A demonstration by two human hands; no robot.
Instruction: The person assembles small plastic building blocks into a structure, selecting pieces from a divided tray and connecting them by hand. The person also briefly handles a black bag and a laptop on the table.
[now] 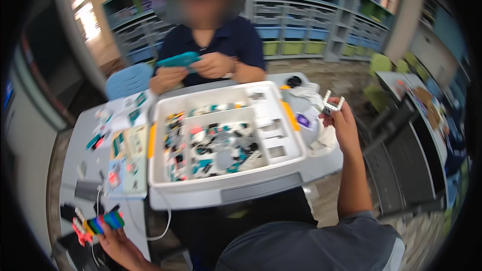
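My left hand point(116, 243), low at the left beside the table edge, grips a building-brick assembly point(103, 222) with blue, green, black, yellow and coral parts. Its fingers are partly hidden behind the piece. Out to the right, my raised right hand point(344, 126) pinches a white U-shaped brick frame point(332, 105), its two prongs pointing up. Between the hands stands a white sorting tray point(227, 180) of loose teal, black, white, coral and yellow bricks. The right hand is past the tray's right side, apart from it.
Across the table, a person point(201, 45) holds a teal object point(178, 60) in both hands. An instruction booklet point(128, 163) lies left of the tray, near a white cable point(168, 226). White fabric point(321, 140) lies at the right; a dark chair point(401, 155) stands beyond.
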